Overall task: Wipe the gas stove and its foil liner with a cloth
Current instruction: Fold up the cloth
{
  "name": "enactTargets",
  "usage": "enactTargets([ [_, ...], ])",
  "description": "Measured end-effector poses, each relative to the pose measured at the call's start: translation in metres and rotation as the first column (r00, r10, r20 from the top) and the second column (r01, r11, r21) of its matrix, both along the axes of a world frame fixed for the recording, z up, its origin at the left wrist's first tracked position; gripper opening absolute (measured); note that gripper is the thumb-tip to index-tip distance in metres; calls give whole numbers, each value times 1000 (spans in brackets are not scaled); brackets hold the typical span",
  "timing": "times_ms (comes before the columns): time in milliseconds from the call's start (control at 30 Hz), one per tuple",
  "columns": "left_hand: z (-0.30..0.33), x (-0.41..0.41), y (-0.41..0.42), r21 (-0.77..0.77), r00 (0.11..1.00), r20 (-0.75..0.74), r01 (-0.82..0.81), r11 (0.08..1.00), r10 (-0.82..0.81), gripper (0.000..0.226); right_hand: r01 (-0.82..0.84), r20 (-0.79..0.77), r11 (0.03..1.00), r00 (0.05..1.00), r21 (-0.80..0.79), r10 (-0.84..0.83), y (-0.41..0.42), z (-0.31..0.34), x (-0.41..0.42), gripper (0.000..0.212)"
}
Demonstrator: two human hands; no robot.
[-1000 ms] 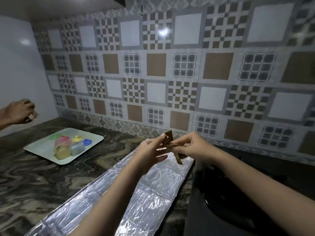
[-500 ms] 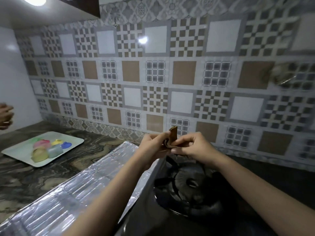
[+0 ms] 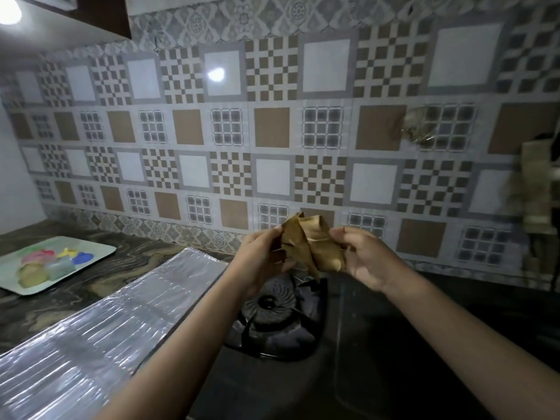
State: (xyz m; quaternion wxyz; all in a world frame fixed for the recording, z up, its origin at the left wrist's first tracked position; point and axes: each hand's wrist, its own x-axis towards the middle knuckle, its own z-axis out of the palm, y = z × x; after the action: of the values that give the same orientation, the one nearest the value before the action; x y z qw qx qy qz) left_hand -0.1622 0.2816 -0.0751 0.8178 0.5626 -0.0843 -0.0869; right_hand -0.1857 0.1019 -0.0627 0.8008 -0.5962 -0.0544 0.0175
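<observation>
A crumpled brown cloth (image 3: 312, 245) hangs in the air between both hands, above the stove. My left hand (image 3: 260, 262) grips its left edge and my right hand (image 3: 363, 260) pinches its right side. Below them lies the black gas stove (image 3: 378, 344) with a round burner (image 3: 269, 303) and its pan support. A shiny silver foil liner (image 3: 100, 331) covers the counter strip to the left of the stove.
A pale tray (image 3: 100, 253) with several coloured pieces sits on the dark marble counter (image 3: 91, 283) at the left. A patterned tile wall (image 3: 272, 131) runs behind. A brownish cloth (image 3: 536, 189) hangs at the right edge. A dark cabinet (image 3: 100, 13) is overhead.
The view has swung right, bringing the burner under the hands. The cloth has opened from a tight fold into a looser bundle. Another person's hand at the far left is gone from view.
</observation>
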Motion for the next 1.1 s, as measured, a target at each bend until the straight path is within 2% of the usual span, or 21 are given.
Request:
enactTargets([
  [67,3,-6,-12,-35,1000,6,-5,999,6,25,28,-91,992,996,120,-17,-16,1,-6,25],
  [167,10,-11,-31,1,1000,14,-10,1000,10,20,98,-202,948,979,302,-37,-41,3,-13,35],
  [233,16,-13,-41,52,999,28,-23,998,22,20,84,-223,928,975,364,-1,-53,7,-16,59],
  [267,19,-14,-46,86,999,41,-29,996,25,24,69,-207,947,978,315,-2,-58,8,-14,65],
  [333,26,-17,-55,138,996,78,-42,990,31,25,85,-150,991,986,105,-69,-65,10,-11,56],
  [433,34,-16,-62,282,981,189,-101,954,48,15,247,-73,962,964,-120,-256,-75,14,-3,56],
  [467,38,-12,-66,344,967,251,-131,930,43,13,292,-35,939,952,-180,-303,-80,18,0,54],
  [567,54,1,-74,490,915,402,-194,850,-22,30,402,168,827,916,-392,-366,-96,32,2,25],
  [700,84,19,-95,678,808,557,-308,668,-192,29,476,421,646,871,-597,-253,-117,58,3,19],
  [800,104,33,-119,724,729,621,-394,567,-287,25,521,519,529,838,-670,-169,-134,78,10,22],
  [867,116,44,-138,739,691,630,-394,546,-355,17,564,566,453,811,-690,-147,-145,91,15,25],
  [933,123,57,-154,741,652,646,-412,530,-397,12,599,615,436,779,-672,-124,-154,101,20,31],
  [1000,128,71,-170,715,616,682,-447,538,-394,13,651,684,437,722,-621,-102,-166,109,28,33],
  [1100,130,91,-187,627,584,751,-482,612,-308,22,727,768,374,638,-576,-56,-185,112,46,25],
])
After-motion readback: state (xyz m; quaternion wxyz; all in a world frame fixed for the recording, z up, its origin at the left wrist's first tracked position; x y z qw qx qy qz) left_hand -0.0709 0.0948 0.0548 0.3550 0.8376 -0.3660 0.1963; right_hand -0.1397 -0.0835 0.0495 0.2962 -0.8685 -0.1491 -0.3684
